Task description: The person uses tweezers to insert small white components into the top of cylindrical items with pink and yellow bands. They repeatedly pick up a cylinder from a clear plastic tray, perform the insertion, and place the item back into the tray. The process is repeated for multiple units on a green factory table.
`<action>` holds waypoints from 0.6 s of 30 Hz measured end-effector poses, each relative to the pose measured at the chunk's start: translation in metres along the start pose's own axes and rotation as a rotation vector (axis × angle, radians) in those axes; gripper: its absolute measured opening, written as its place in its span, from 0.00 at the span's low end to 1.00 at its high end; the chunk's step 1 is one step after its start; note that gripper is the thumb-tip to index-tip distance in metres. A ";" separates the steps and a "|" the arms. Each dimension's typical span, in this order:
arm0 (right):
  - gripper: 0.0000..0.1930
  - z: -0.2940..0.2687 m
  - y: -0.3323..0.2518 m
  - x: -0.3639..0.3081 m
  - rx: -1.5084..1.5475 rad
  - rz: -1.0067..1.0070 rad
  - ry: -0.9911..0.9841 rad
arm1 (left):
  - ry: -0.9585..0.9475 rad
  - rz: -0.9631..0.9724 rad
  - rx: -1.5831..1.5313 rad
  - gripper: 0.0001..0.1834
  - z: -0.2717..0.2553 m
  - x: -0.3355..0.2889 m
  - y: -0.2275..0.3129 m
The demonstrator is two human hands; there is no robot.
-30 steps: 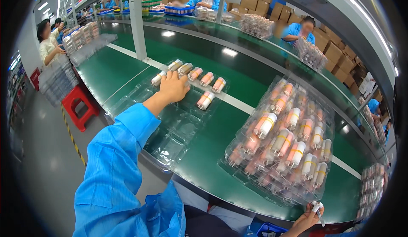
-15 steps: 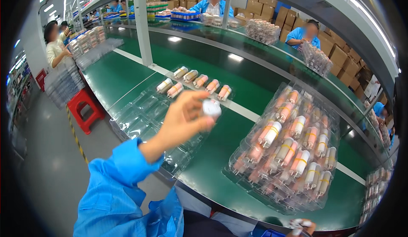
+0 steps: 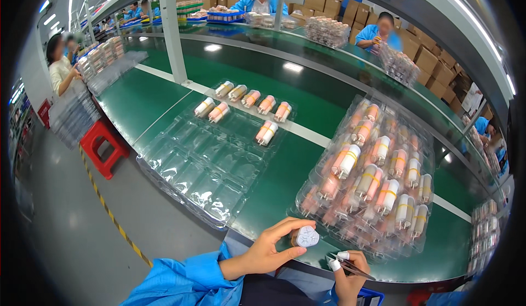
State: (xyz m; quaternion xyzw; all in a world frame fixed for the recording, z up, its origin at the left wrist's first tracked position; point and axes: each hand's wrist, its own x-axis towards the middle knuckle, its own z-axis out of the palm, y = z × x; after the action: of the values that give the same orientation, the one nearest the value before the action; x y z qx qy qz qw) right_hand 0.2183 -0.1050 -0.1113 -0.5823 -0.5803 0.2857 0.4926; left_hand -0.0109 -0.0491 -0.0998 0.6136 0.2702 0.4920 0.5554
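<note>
Close to the table's front edge, my left hand [image 3: 267, 254] grips a small cylindrical bundle [image 3: 307, 236] by its sides. Its white lobed end face shows; the rest is mostly hidden by my fingers. Just to the right, my right hand [image 3: 351, 279] holds metal tweezers [image 3: 359, 272], with white covers on its thumb and a fingertip. Beyond my left hand lies a clear blister tray [image 3: 197, 160]. Pink, white and grey cylinder pairs banded in yellow fill part of its far side, one pair [image 3: 267, 133] lying nearer on the right.
On the right rises a stack of filled clear trays [image 3: 364, 191]. A red stool [image 3: 104, 148] stands left of the green table [image 3: 285, 185]. A white post [image 3: 172, 32] rises behind the tray. Co-workers sit across the line, with cardboard boxes [image 3: 323, 1] behind them.
My left hand has come back from over the tray to the table's front edge, holding a white-ended bundle. My right hand has moved up and left into fuller view with the tweezers.
</note>
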 end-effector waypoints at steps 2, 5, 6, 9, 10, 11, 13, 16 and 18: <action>0.09 0.002 -0.001 -0.002 0.024 0.025 0.049 | -0.018 -0.028 -0.026 0.27 0.002 -0.002 -0.001; 0.08 0.004 0.001 -0.004 0.040 -0.002 0.074 | -0.046 -0.039 -0.088 0.27 0.004 -0.005 -0.001; 0.07 0.002 0.003 -0.003 0.008 -0.045 0.062 | -0.045 -0.049 -0.102 0.27 0.004 -0.005 0.000; 0.08 -0.001 0.007 -0.004 -0.001 -0.048 0.082 | -0.062 -0.058 -0.129 0.28 0.006 -0.007 0.000; 0.08 0.000 0.001 0.000 0.016 -0.096 0.071 | -0.075 -0.035 -0.119 0.29 0.003 -0.003 0.000; 0.08 -0.001 -0.003 0.000 0.129 -0.095 0.079 | -0.085 -0.032 -0.127 0.29 0.005 -0.004 -0.002; 0.08 0.001 -0.010 0.006 0.327 -0.135 0.091 | -0.103 -0.018 -0.088 0.30 0.002 -0.005 -0.002; 0.10 0.005 -0.039 0.010 0.572 -0.153 0.067 | -0.031 -0.029 -0.243 0.31 0.015 -0.012 -0.002; 0.10 0.003 -0.049 0.012 0.566 -0.190 0.036 | -0.029 -0.014 -0.276 0.27 0.017 -0.012 -0.002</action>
State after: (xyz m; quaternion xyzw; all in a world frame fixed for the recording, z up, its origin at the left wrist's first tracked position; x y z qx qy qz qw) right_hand 0.1980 -0.1006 -0.0651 -0.3698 -0.5205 0.3787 0.6700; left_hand 0.0005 -0.0660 -0.1038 0.5365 0.1963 0.5117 0.6417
